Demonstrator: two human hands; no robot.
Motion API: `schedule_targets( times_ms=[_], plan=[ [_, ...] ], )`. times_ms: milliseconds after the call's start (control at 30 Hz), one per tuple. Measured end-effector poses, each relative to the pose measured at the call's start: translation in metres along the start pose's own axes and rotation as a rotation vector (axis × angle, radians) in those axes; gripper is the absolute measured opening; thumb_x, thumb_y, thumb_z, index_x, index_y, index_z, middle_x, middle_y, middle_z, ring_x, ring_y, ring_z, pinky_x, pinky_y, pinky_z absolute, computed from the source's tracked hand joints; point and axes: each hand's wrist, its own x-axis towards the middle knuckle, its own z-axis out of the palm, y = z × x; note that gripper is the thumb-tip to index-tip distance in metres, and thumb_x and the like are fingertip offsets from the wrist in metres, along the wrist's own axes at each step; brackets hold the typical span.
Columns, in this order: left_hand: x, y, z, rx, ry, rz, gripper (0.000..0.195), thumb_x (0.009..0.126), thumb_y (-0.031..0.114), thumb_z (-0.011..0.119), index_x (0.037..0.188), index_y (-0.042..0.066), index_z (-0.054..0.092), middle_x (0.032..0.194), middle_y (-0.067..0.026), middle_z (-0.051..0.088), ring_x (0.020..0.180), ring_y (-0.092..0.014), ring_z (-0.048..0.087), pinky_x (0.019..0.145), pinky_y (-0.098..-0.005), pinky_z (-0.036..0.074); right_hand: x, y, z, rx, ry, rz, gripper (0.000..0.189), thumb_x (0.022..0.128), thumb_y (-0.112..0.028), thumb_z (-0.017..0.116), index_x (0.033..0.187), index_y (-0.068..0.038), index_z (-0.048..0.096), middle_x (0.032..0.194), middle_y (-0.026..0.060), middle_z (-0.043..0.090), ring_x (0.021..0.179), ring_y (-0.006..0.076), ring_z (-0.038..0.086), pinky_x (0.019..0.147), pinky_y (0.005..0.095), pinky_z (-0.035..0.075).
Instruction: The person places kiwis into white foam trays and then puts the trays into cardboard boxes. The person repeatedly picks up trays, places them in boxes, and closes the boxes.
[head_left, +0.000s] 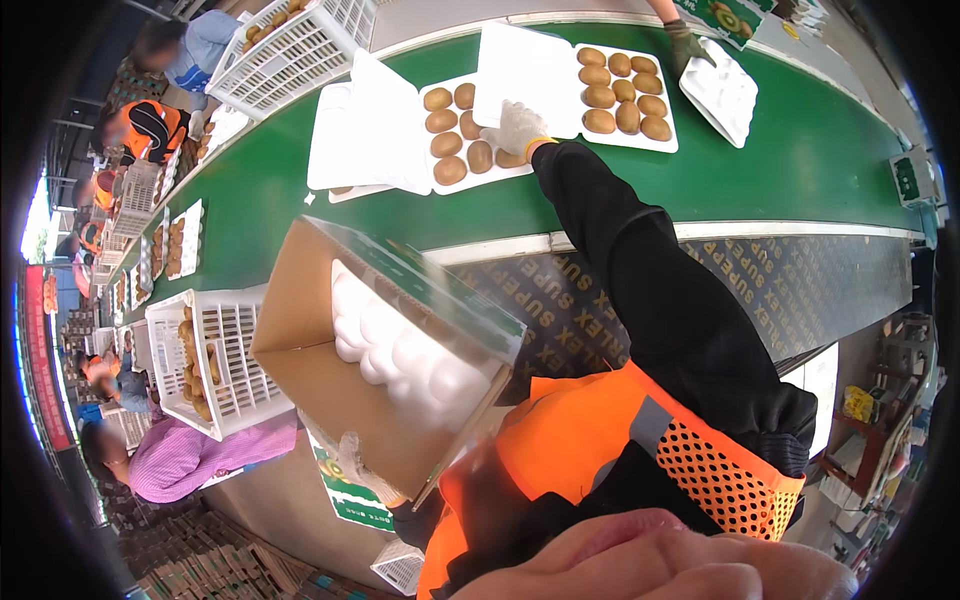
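My left hand (360, 472), in a pale knit glove, holds the lower wall of an open cardboard box (296, 375). The box tilts towards me, and white moulded foam (405, 352) with rounded bumps lies inside. My right hand (521, 127), also gloved, reaches over the green conveyor belt (787, 180). It touches the lower edge of a white foam lid (525, 71), above a foam tray of kiwifruit (450, 171). Whether its fingers grip the lid is unclear. Joined to that lid is another filled kiwifruit tray (626, 97). A white lid (367, 142) lies open at the left.
Across the belt, another person's gloved hand (684, 49) holds a white foam tray (720, 94). White plastic crates of kiwifruit stand at the far side (300, 52) and near left (225, 360). Several people work along the belt. A dark printed board (810, 285) borders the belt's near edge.
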Motion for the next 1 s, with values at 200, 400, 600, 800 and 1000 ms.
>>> schedule_targets(
  times_ms=[200,400,600,800,1000],
  plan=[
    [0.004,0.005,0.017,0.043,0.016,-0.053,0.073,0.087,0.016,0.056,0.155,0.0,0.033,0.148,-0.0179,0.045,0.13,-0.027,0.05,0.108,-0.0379,0.042,-0.029,0.056,0.0,0.106,0.05,-0.035,0.069,0.087,-0.044,0.075,0.139,-0.006,0.051,0.116,0.0171,0.068,0.113,0.0363,0.065,0.098,0.044,0.052],
    [0.006,0.002,0.032,0.017,-0.01,-0.077,0.074,0.086,0.017,0.058,0.154,0.0,0.034,0.145,-0.0173,0.047,0.127,-0.027,0.052,0.105,-0.0375,0.044,-0.192,0.144,-0.029,0.529,0.267,0.037,0.087,0.077,-0.029,0.087,0.147,-0.003,0.043,0.116,0.0164,0.067,0.111,0.0299,0.067,0.093,0.0399,0.054],
    [0.003,0.001,0.042,0.014,-0.002,-0.109,0.074,0.084,0.019,0.059,0.152,0.0,0.036,0.143,-0.0167,0.049,0.124,-0.026,0.054,0.103,-0.037,0.046,-0.198,0.21,-0.081,0.553,0.891,0.511,0.097,0.08,-0.029,0.086,0.152,0.008,0.031,0.151,0.0288,0.042,0.137,0.0389,0.049,0.114,0.0451,0.041],
    [0.005,0.009,0.044,0.014,-0.005,-0.135,0.074,0.083,0.02,0.061,0.151,0.0,0.037,0.14,-0.0161,0.051,0.121,-0.025,0.056,0.1,-0.0366,0.048,-0.107,0.322,-0.077,-0.304,0.29,0.158,0.066,0.099,-0.052,0.056,0.151,-0.012,0.045,0.152,0.0149,0.05,0.141,0.0377,0.045,0.118,0.0534,0.034],
    [-0.005,0.009,0.037,0.018,0.049,-0.155,0.075,0.082,0.021,0.063,0.149,0.0,0.039,0.138,-0.0155,0.053,0.119,-0.025,0.058,0.098,-0.0362,0.05,-0.072,0.365,-0.102,0.432,-0.324,0.478,0.067,0.085,-0.054,0.075,0.12,0.003,0.069,0.1,0.0062,0.07,0.089,0.0166,0.063,0.08,0.0326,0.051]
  ],
)
